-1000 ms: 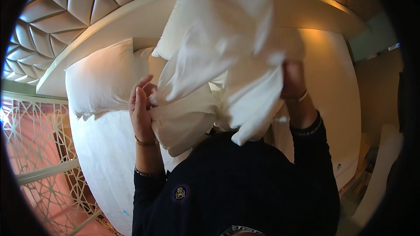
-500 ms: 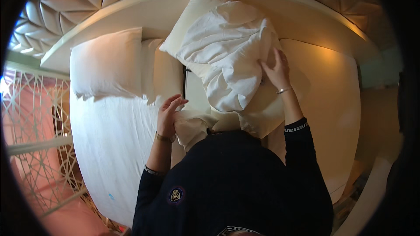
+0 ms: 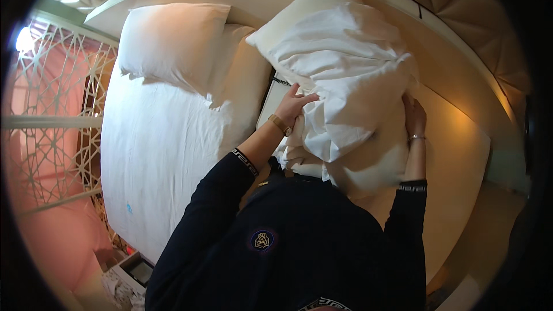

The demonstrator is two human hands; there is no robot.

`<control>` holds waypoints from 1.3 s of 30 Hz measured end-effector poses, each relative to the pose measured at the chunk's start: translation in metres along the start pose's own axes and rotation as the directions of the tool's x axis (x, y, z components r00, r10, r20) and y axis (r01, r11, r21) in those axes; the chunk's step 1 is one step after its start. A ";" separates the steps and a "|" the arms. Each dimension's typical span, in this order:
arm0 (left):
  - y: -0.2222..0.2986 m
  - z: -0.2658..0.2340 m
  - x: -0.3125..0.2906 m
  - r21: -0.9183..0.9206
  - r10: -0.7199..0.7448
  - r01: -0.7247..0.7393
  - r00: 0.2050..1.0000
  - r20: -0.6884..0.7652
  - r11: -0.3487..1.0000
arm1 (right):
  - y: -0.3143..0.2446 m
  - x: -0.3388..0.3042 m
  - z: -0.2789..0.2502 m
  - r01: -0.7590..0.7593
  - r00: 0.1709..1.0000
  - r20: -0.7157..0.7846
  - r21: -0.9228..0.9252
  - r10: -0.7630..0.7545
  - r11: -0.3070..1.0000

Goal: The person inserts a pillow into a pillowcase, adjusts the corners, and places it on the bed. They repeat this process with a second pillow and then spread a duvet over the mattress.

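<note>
A pillow (image 3: 294, 14) leans against the headboard side, partly covered by a crumpled white pillowcase (image 3: 357, 75) that bunches toward me. At the left side of the bunched cloth is my left hand (image 3: 291, 106), its thumb and fingers apart, touching the fabric. My right hand (image 3: 415, 118) is at the right side of the pillowcase, with its fingers together and bent in against the cloth edge; the fingertips are partly hidden. Under the bunched cloth lies another cream pillow (image 3: 374, 167), close to my body.
To the left stands a bed with a white sheet (image 3: 155, 138) and a white pillow (image 3: 170, 40) at its head. A second mattress (image 3: 449, 155) extends to the right. A tufted headboard (image 3: 461, 11) curves behind, and a white lattice screen (image 3: 52, 121) rises at far left.
My left hand has moved up and right to the pillowcase. My right hand has moved from on top of the cloth to its right side, fingers drawn together. The view has shifted.
</note>
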State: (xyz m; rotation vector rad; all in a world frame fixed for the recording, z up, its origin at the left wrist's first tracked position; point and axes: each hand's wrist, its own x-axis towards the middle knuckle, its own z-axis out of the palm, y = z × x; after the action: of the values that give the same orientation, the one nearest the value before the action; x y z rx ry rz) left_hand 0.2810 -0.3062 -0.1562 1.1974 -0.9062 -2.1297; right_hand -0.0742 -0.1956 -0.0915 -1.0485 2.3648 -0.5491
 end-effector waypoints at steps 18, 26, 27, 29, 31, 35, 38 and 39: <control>0.006 -0.107 -0.028 -0.112 -0.026 0.015 0.995 -0.093 0.994 | -0.098 -0.046 0.080 0.646 0.633 -0.308 -0.295 -0.710 0.704; -0.006 -0.442 0.015 -0.390 -0.010 -0.151 0.925 -0.380 0.908 | -0.140 -0.084 0.114 0.418 0.727 -0.414 -0.366 -0.548 0.831; 0.000 -0.468 0.022 -0.345 -0.032 -0.139 0.895 -0.446 0.928 | -0.139 -0.087 0.112 0.351 0.760 -0.399 -0.414 -0.514 0.840; 0.032 -0.493 0.027 -0.397 -0.051 -0.247 0.793 -0.608 0.884 | -0.146 -0.096 0.114 0.260 0.780 -0.406 -0.481 -0.476 0.837; 0.046 -0.532 0.036 -0.204 -0.023 -0.189 0.677 -0.735 0.961 | -0.163 -0.104 0.111 0.248 0.790 -0.406 -0.473 -0.459 0.845; 0.047 -0.597 0.074 -0.407 -0.137 -0.179 0.759 -0.637 0.896 | -0.196 -0.123 0.113 0.217 0.783 -0.419 -0.508 -0.459 0.833; 0.059 -0.609 0.097 -0.541 -0.220 -0.046 0.882 -0.417 0.840 | -0.209 -0.137 0.125 0.181 0.791 -0.446 -0.483 -0.419 0.857; 0.058 -0.607 0.101 -0.554 -0.214 -0.035 0.900 -0.379 0.832 | -0.212 -0.143 0.127 0.178 0.796 -0.448 -0.469 -0.407 0.865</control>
State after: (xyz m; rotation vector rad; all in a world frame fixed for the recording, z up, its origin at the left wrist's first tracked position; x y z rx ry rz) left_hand 0.7725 -0.5939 -0.3971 1.3232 -0.0212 -1.8807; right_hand 0.2035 -0.2389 -0.0398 -1.6654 2.9062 -0.5231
